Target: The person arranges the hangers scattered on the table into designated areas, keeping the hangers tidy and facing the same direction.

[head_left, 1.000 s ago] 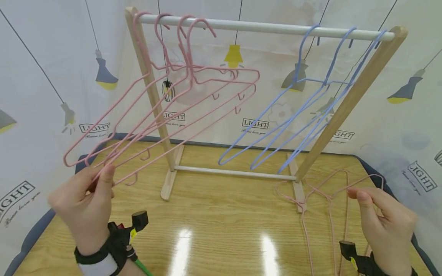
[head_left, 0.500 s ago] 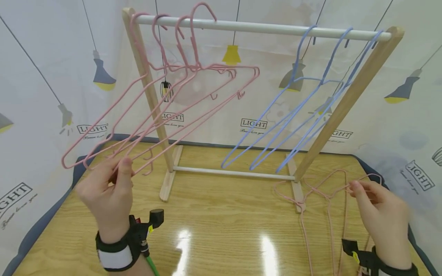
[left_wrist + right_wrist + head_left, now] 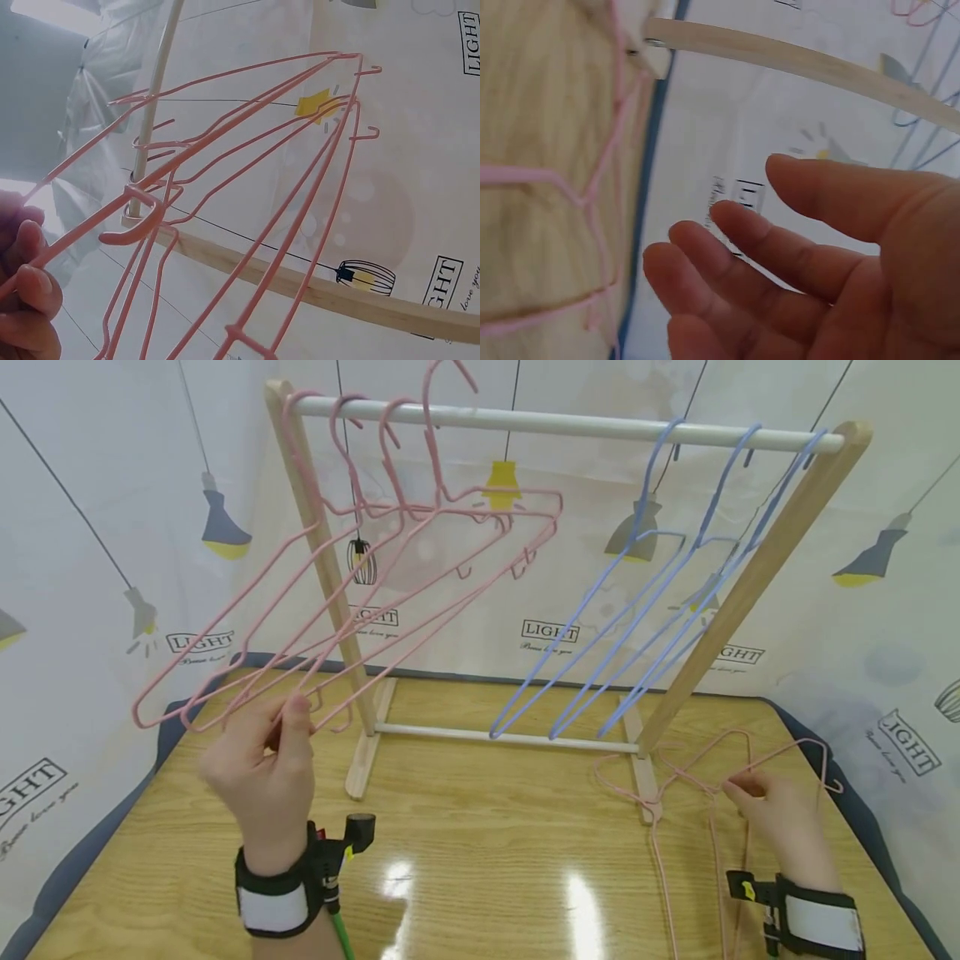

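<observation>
My left hand (image 3: 262, 760) grips a pink clothes hanger (image 3: 433, 456) by its lower near corner. The hook of this hanger stands above the white rail (image 3: 570, 426), clear of it. Three other pink hangers (image 3: 347, 452) hang on the rail's left part, their arms overlapping the held one. In the left wrist view, fingers (image 3: 36, 289) curl round the pink wire at the left edge. Over on the right, my right hand (image 3: 783, 822) hovers over loose pink hangers (image 3: 656, 852) on the table. The right wrist view shows its fingers relaxed, thumb apart, holding nothing.
Three blue hangers (image 3: 649, 485) hang at the rail's right end. The rack's wooden posts (image 3: 757, 585) stand on feet (image 3: 371, 743) joined by a low white bar (image 3: 510, 737). A printed curtain (image 3: 450, 635) closes off the table's back and sides.
My left hand has moved right, lifting the held pink hanger's hook off the rail and upward. My right hand has moved left over the hangers on the table, its wrist lower.
</observation>
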Motion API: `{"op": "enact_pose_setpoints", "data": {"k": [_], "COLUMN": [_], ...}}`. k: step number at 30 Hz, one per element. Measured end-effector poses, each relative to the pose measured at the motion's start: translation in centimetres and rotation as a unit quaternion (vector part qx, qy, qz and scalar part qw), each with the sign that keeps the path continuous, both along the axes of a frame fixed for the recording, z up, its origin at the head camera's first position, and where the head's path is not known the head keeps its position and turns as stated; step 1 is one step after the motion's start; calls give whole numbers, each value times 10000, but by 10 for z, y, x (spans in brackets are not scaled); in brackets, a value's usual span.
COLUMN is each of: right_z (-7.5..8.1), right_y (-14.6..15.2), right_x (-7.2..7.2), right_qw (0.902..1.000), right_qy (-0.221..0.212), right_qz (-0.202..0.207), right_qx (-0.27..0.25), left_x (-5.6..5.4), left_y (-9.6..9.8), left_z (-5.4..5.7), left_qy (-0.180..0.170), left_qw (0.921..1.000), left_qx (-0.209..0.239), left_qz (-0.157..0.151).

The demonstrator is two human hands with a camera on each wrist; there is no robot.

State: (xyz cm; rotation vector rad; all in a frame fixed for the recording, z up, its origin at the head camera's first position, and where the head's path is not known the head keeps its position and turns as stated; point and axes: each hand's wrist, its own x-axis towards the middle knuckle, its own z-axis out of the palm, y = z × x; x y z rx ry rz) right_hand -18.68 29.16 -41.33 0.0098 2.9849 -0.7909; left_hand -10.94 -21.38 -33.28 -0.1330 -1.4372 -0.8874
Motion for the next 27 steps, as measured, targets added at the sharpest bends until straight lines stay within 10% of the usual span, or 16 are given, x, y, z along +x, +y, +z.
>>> {"op": "enact_pose_setpoints", "data": {"k": [16, 27], "right_z": [-39, -49], "right_y": [-3, 1], "right_x": [-9, -16], "right_qw": [9929, 9962], "right_qy": [-1035, -795], "right_qz": [-292, -314], "right_qx": [-515, -152], "left_x": [-4, -2], "left_y": [-4, -9], "left_z": [-2, -5], "left_qy": [-257, -621], "left_qw": [9992, 9976], "left_qx": [-285, -303], "left_qz": [62, 38]}}
